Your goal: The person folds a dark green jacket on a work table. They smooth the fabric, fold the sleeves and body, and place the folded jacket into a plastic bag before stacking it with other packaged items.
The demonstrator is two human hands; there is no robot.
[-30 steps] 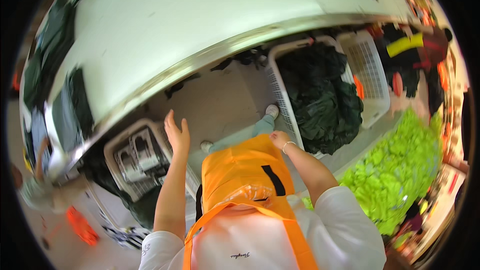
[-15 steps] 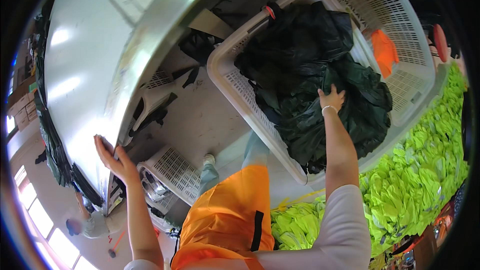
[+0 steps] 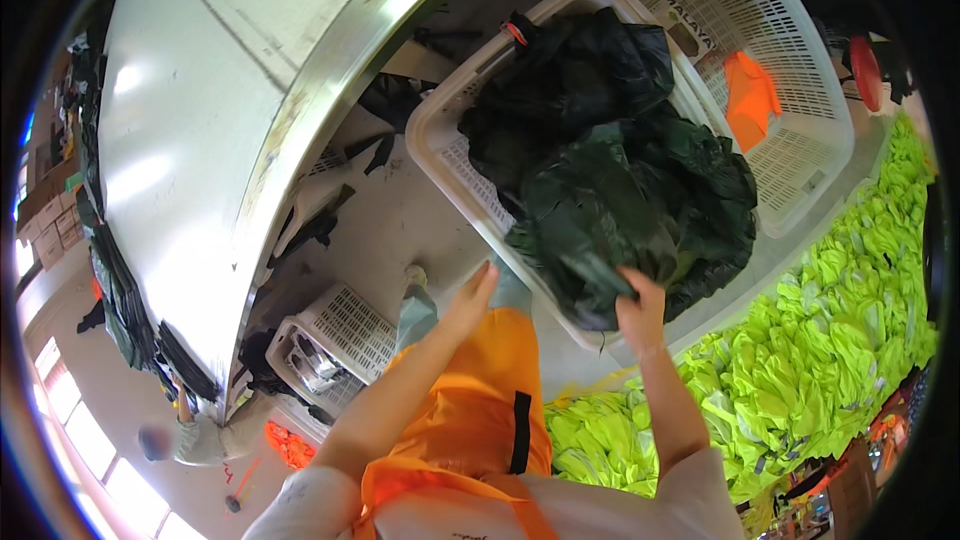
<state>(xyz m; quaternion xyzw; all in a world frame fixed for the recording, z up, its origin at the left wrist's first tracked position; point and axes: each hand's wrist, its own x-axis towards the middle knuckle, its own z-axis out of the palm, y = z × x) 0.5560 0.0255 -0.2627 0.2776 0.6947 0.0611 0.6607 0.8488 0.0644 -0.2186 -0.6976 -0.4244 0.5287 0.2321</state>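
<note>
A large white plastic basket (image 3: 450, 175) stands in front of me, heaped with thin, crinkled black and dark green fabric (image 3: 600, 190). At the near side of the heap, my right hand (image 3: 640, 312) is closed on a dark green fabric piece (image 3: 580, 270) and draws it up into a smooth, rounded bulge. My left hand (image 3: 473, 298) hovers over my lap, close to the basket's near left wall. Its fingers are stretched out and hold nothing.
A white tabletop (image 3: 200, 110) with a metal edge curves along the left. Another white basket (image 3: 800, 120) holding an orange piece (image 3: 748, 100) adjoins mine. Bright yellow-green garments (image 3: 800, 370) pile up at right. A smaller basket (image 3: 345, 335) stands by my leg; a person (image 3: 205, 440) is at far left.
My left hand has left the table edge and swung right toward the basket. My right hand has pulled back toward me, bringing dark green fabric along from the middle of the heap.
</note>
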